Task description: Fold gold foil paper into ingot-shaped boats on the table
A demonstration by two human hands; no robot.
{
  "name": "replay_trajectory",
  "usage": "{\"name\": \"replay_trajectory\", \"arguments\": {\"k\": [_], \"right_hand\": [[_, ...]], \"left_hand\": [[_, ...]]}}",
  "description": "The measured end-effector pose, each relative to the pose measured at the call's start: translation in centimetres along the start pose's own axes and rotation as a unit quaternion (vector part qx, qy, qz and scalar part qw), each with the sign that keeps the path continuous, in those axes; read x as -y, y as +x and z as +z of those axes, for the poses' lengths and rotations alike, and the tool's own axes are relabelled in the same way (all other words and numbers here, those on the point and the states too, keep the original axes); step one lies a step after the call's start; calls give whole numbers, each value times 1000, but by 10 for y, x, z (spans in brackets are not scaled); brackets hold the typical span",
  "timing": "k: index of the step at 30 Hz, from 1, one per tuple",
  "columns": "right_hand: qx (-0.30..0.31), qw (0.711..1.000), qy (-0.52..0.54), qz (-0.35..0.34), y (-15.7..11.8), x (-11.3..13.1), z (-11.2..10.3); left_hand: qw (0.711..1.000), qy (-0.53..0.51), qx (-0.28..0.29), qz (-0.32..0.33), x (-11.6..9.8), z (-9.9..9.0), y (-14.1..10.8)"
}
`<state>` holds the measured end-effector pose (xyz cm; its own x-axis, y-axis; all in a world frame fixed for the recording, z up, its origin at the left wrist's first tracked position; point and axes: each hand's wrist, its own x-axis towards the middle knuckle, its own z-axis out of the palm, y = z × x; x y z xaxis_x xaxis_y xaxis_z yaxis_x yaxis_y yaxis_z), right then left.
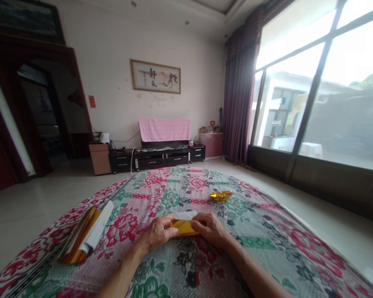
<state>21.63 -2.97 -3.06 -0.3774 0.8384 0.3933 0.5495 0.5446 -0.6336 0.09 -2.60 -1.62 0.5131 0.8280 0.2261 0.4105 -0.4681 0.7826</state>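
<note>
Between my two hands is a sheet of gold foil paper [184, 227], partly folded, its white back showing along the far edge. My left hand [159, 231] grips the left end, thumb on the gold side. The right end is pinched by my right hand [211, 229], its thumb also on top; the fingers beneath are partly hidden. Beyond my right hand, a folded gold paper ingot [221, 196] rests on the flowered cloth. Off to the left lies a loosely curled stack of gold and white paper sheets [85, 234].
A flowered cloth [121, 265] covers the rounded surface before me. Against the far wall stands a low black cabinet [164, 157], with a pink cloth [164, 130] draped over something on it. Purple curtains [240, 91] and large windows are on the right, a doorway on the left.
</note>
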Motion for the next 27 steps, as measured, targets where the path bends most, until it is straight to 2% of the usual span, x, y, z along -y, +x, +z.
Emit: {"name": "replay_trajectory", "arguments": {"k": [10, 15, 19, 27], "right_hand": [[-66, 997, -46, 16, 1, -8, 9], [-104, 991, -61, 53, 4, -4, 11], [-106, 991, -65, 40, 5, -2, 9], [-113, 987, -104, 51, 5, -7, 15]], "left_hand": [[998, 33, -47, -20, 5, 3, 1], [988, 87, -125, -15, 20, 11, 7], [962, 184, -201, 1, 35, 18, 12], [939, 267, -215, -4, 43, 22, 16]]}}
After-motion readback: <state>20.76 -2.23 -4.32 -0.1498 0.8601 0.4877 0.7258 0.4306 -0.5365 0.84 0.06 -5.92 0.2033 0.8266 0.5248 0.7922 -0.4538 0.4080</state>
